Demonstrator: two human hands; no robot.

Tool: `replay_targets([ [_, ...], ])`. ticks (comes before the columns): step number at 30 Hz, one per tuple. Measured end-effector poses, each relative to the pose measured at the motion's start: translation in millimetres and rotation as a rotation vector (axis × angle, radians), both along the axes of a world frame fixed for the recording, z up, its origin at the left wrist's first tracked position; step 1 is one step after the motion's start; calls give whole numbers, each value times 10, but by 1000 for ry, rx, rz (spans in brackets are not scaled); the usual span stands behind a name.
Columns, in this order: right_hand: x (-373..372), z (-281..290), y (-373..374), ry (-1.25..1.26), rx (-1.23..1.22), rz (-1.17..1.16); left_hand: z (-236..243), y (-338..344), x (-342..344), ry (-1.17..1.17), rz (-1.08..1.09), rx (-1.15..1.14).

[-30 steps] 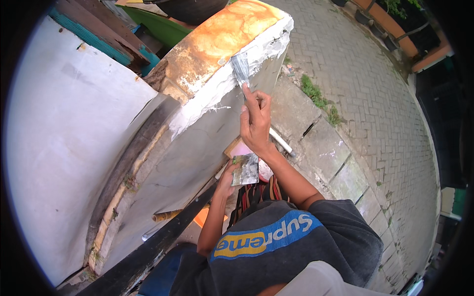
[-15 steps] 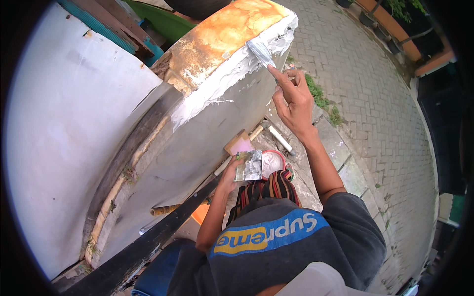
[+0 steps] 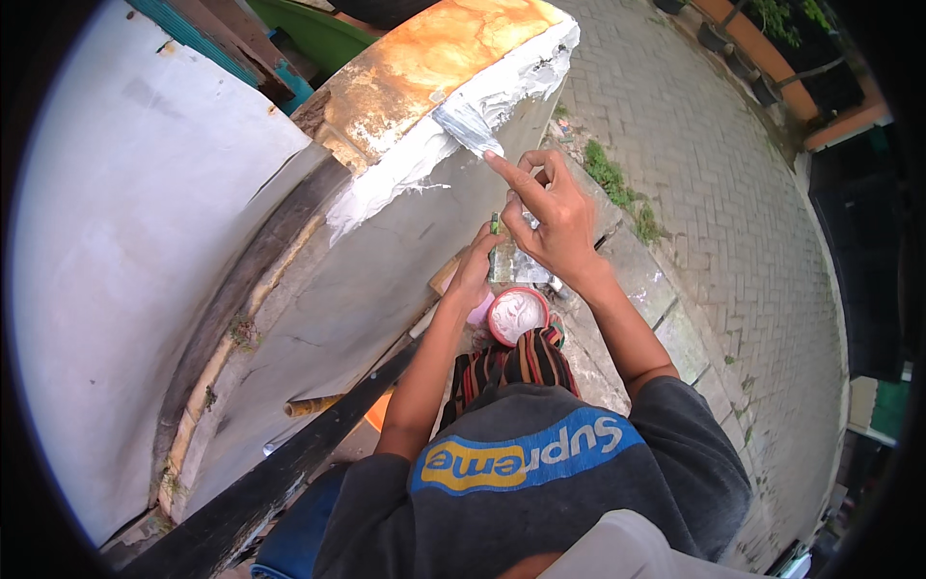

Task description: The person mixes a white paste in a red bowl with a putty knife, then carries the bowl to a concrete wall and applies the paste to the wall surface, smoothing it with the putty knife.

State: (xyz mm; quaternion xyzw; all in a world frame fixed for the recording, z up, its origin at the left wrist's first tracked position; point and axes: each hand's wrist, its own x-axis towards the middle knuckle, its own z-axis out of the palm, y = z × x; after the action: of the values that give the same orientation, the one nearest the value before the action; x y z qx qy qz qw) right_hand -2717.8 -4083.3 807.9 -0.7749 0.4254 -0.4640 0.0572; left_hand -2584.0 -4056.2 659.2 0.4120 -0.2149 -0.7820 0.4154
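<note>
My right hand [image 3: 557, 212] grips a putty knife [image 3: 467, 129], its forefinger stretched along the blade. The blade lies against white putty [image 3: 417, 157] spread in a rough band along the wall's upper edge. Lower and closer to me, my left hand [image 3: 475, 262] holds a small putty-smeared plate [image 3: 513, 264], which my right hand partly hides. Just below the plate stands a round red tub [image 3: 493, 328] with white putty inside, near my striped trousers.
The low curved wall [image 3: 386, 261] has a worn orange top [image 3: 449, 43]. A black pole [image 3: 280, 468] slants past my left side. At right, a paved lane [image 3: 733, 203] runs beside concrete slabs and some weeds [image 3: 606, 177]. A bamboo piece [image 3: 311, 406] lies by the wall.
My right hand has drawn the putty knife left and nearer along the band. My left hand has raised the plate forward, under the right hand, exposing more of the tub.
</note>
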Motion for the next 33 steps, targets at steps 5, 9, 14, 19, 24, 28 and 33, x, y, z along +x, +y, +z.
replay_targets([
  [5, 43, -144, 46, -122, 17, 47, 2, 145, 78, 53, -3, 57],
  [9, -51, -81, -158, -235, 15, -29, 9, 420, 128, -20, -23, 89],
  [14, -247, 139, -293, -137, 23, -133, -153, 623, 166, -75, 19, 154],
  [19, -343, 320, -257, 13, 86, -174, -249, 632, 193, -82, 1, 109],
  [24, -335, 428, -182, 89, 76, -142, 37, 374, 27, 38, 26, 128],
  [28, -220, 409, -71, 127, 4, -82, 175, 132, 6, 92, 16, 15],
  [33, -136, 313, 69, 110, 35, 46, 331, 20, 14, 40, 51, -33],
])
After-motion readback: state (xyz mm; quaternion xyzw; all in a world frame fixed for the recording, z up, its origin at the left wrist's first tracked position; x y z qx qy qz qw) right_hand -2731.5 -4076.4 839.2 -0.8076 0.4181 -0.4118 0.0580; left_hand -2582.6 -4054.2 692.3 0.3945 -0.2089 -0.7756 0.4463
